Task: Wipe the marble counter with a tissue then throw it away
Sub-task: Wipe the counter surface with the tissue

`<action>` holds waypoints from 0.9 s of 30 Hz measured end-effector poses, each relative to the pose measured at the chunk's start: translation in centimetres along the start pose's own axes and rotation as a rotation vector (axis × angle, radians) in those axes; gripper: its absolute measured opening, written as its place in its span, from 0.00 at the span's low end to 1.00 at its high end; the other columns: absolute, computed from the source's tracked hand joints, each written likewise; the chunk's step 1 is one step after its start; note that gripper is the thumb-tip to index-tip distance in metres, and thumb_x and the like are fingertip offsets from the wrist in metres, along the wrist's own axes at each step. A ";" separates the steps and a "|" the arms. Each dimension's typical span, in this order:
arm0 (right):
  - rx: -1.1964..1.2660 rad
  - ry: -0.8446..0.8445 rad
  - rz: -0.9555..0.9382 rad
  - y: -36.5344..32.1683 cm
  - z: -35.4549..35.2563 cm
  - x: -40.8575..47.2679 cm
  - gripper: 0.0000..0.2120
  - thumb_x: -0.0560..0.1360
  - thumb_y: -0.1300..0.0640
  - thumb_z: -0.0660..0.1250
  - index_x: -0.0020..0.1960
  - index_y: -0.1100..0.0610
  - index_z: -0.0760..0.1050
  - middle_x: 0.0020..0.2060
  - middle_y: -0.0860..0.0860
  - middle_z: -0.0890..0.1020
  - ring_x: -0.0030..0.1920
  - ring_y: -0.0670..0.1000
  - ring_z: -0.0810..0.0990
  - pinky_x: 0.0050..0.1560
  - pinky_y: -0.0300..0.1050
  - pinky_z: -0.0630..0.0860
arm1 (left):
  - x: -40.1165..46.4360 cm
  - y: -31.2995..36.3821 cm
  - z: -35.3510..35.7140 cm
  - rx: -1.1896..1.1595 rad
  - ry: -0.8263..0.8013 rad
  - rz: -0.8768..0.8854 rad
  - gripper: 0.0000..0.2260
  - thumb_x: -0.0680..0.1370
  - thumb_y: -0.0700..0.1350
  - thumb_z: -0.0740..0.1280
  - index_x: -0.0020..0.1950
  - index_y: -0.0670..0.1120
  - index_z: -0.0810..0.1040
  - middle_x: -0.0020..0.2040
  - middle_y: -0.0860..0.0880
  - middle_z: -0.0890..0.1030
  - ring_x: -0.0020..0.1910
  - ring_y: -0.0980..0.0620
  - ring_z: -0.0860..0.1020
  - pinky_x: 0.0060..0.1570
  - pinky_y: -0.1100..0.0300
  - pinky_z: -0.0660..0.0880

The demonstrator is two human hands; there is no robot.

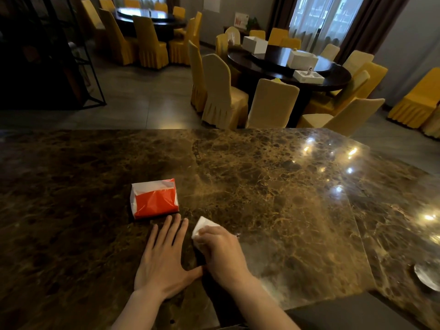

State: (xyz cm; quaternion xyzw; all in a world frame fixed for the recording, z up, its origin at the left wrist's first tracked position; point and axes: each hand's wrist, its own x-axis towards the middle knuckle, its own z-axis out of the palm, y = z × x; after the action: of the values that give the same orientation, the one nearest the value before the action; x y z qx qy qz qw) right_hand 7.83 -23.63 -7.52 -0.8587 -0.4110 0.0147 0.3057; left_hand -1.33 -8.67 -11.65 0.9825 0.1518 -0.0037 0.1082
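Observation:
A brown marble counter (273,186) fills the lower half of the view. My right hand (221,253) is closed on a white tissue (202,225) and presses it onto the marble near the front middle. My left hand (164,256) lies flat on the counter just left of it, fingers spread, holding nothing. A red and white tissue pack (154,198) rests on the counter right beyond my left fingertips.
A shiny metal dish (426,277) sits at the counter's right edge. Beyond the counter are round dark dining tables (338,79) with yellow and beige covered chairs (221,96), and a dark shelf frame (47,55) at the left.

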 end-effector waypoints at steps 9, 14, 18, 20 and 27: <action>-0.199 0.072 0.129 5.2 -4.0 -1.2 0.08 0.77 0.55 0.70 0.54 0.49 0.85 0.52 0.44 0.86 0.56 0.50 0.81 0.50 0.48 0.79 | -0.1 0.1 0.1 -0.078 0.072 -0.011 0.57 0.66 0.88 0.46 0.84 0.53 0.41 0.85 0.54 0.40 0.82 0.55 0.34 0.81 0.48 0.33; -0.194 0.064 0.109 3.8 -2.7 -1.6 0.13 0.73 0.61 0.71 0.55 0.51 0.85 0.55 0.46 0.86 0.58 0.48 0.81 0.56 0.47 0.80 | 0.0 0.2 0.0 -0.074 0.058 -0.012 0.57 0.66 0.88 0.44 0.84 0.54 0.38 0.84 0.55 0.36 0.81 0.56 0.31 0.81 0.48 0.33; -0.125 -0.063 -0.080 3.1 -2.0 -2.8 0.19 0.71 0.59 0.75 0.60 0.48 0.83 0.59 0.43 0.85 0.63 0.43 0.78 0.58 0.41 0.78 | -0.1 0.1 0.1 -0.071 0.059 -0.013 0.57 0.66 0.88 0.44 0.84 0.54 0.38 0.84 0.55 0.36 0.81 0.56 0.32 0.81 0.47 0.35; -0.140 0.001 -0.009 4.7 -3.3 -2.9 0.16 0.73 0.59 0.75 0.58 0.46 0.84 0.57 0.40 0.85 0.60 0.43 0.80 0.56 0.41 0.78 | -0.2 0.0 0.1 -0.077 0.064 -0.011 0.57 0.66 0.88 0.45 0.84 0.53 0.39 0.84 0.55 0.38 0.81 0.56 0.33 0.81 0.47 0.35; -0.260 0.067 0.111 4.4 -3.3 -3.0 0.11 0.71 0.62 0.75 0.52 0.51 0.86 0.49 0.46 0.87 0.50 0.50 0.83 0.48 0.46 0.79 | -0.1 0.0 0.3 -0.073 0.066 -0.017 0.57 0.66 0.88 0.46 0.84 0.54 0.39 0.84 0.56 0.38 0.81 0.57 0.32 0.81 0.48 0.34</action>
State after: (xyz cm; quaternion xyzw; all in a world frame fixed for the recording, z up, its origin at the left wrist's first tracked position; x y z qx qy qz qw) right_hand 9.84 -29.54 -7.85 -0.9125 -0.3510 -0.0505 0.2039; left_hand -1.41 -8.78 -11.95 0.9761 0.1638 0.0334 0.1389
